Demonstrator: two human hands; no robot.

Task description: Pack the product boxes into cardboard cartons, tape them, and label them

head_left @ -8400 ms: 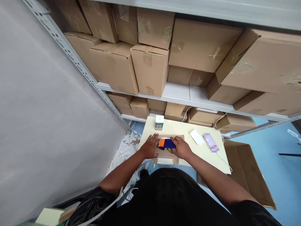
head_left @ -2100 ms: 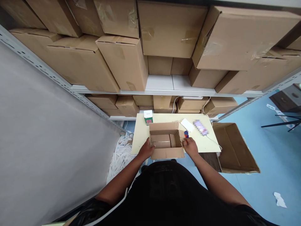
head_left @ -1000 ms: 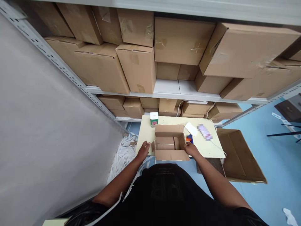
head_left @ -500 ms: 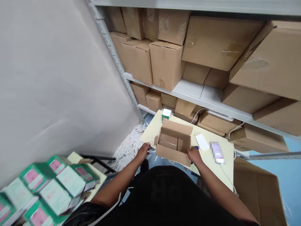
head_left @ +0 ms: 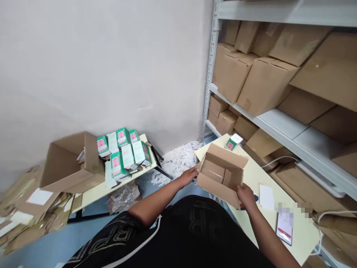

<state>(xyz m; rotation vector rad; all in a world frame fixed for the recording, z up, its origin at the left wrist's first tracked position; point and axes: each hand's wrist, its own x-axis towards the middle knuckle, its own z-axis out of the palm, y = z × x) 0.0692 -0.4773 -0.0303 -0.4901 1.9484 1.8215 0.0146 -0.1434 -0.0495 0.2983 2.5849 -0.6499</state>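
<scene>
An open cardboard box [head_left: 220, 174] with its flaps up stands on the pale yellow table [head_left: 251, 175] before me. My left hand [head_left: 189, 175] rests on the box's left side, fingers against the cardboard. My right hand [head_left: 245, 194] grips the box's near right corner. A little blue shows just past my right hand. A small green and white carton [head_left: 232, 141] stands at the table's far end.
A second table [head_left: 111, 182] to the left carries several green and white cartons [head_left: 122, 149] and an open cardboard box [head_left: 72, 163]. White paper strips [head_left: 178, 162] litter the floor. Shelves [head_left: 279, 126] hold many cardboard boxes. A white card [head_left: 266, 196] and a phone [head_left: 284, 227] lie at right.
The view has swung left, bringing the second table with the cartons into sight. Both hands stay at the open box; the left hand now touches its side.
</scene>
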